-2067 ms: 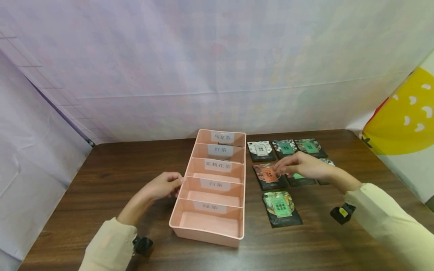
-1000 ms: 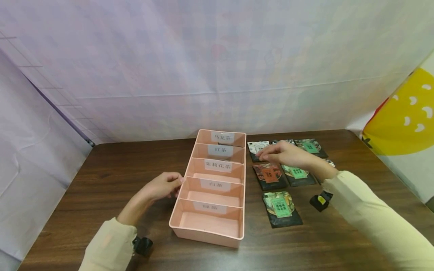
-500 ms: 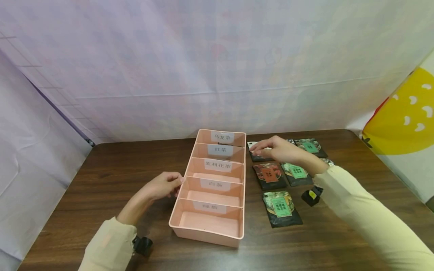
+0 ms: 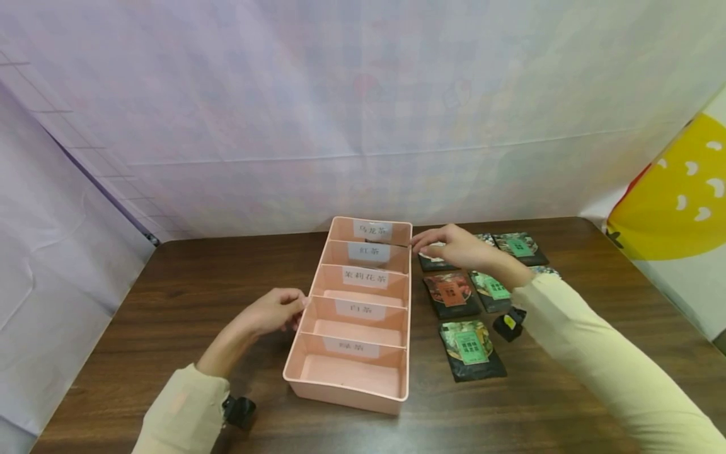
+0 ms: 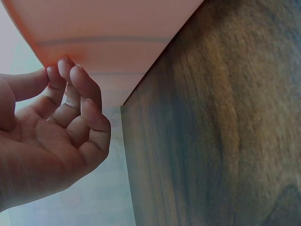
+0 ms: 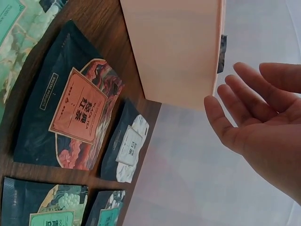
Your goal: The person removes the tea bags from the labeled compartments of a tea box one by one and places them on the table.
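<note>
In the head view, a long pink divider box (image 4: 354, 372) with labelled compartments stands mid-table. My left hand (image 4: 276, 310) pinches its left rim between thumb and fingers; the left wrist view shows the fingertips (image 5: 66, 63) against the wall. My right hand (image 4: 462, 247) is at the far right rim, its fingers loosely spread with nothing held. Beneath and beside it lie flat tea packets: a red-labelled black tea packet (image 4: 452, 294), a white-labelled one (image 6: 128, 148) and several green-labelled ones, such as the nearest packet (image 4: 472, 350). A dark packet edge (image 6: 222, 54) shows above the box rim.
The brown wooden table (image 4: 187, 284) runs back to a pale patterned cloth (image 4: 255, 157). A yellow printed cloth (image 4: 675, 195) hangs at the right. Black wrist cameras, one near the left sleeve (image 4: 238, 411), sit close above the tabletop.
My right hand has moved left and away from above the red-labelled packet, past the white-labelled one, to the box's right rim. The left hand, box and packets have stayed put.
</note>
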`<state>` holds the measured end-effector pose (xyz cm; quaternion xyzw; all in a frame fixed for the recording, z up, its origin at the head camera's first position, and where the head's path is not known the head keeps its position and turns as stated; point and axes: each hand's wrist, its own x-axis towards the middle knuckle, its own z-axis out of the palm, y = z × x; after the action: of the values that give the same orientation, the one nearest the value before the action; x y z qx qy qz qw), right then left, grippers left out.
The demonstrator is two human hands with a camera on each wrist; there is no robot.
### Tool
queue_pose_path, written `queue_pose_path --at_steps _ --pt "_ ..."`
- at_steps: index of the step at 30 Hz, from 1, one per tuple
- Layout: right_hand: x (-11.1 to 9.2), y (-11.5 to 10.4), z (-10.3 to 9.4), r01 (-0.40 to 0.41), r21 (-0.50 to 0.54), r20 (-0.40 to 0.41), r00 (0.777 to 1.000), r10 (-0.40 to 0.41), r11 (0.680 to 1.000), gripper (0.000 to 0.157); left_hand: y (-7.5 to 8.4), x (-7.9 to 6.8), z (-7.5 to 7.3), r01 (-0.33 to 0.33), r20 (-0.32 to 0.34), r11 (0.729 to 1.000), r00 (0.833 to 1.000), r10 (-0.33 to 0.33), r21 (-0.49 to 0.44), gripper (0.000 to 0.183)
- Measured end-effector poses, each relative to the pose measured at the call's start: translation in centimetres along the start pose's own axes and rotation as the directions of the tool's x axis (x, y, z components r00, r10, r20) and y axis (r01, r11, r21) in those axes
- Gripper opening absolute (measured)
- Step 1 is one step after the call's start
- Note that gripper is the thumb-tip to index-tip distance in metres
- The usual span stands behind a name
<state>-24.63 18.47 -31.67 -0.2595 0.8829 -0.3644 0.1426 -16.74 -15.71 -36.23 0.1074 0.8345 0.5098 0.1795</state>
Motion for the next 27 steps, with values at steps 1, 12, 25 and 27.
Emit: queue_pose_path --at_steps 1,12,25,27 --pt "0.1 0.0 0.0 0.002 -0.004 0.0 1.0 -0.002 1.0 0.026 0.0 0.0 0.0 -0.001 0.0 1.0 1.0 0.001 0.001 0.023" --pt "1.0 -0.4 0.4 -0.003 -0.052 -0.004 1.0 0.003 0.999 0.027 -0.1 0.0 0.1 -0.01 0.004 1.0 1.0 0.01 0.011 0.022" --pt "2.0 -0.5 1.0 -0.013 -0.046 -0.004 1.0 0.013 0.999 0.026 -0.3 0.1 0.1 -0.019 -0.001 1.0 1.0 0.019 0.002 0.022" --pt "2.1 -0.4 1.0 -0.008 -0.054 -0.002 1.0 0.008 0.999 0.026 -0.3 0.1 0.1 -0.017 -0.002 1.0 1.0 0.017 0.003 0.022"
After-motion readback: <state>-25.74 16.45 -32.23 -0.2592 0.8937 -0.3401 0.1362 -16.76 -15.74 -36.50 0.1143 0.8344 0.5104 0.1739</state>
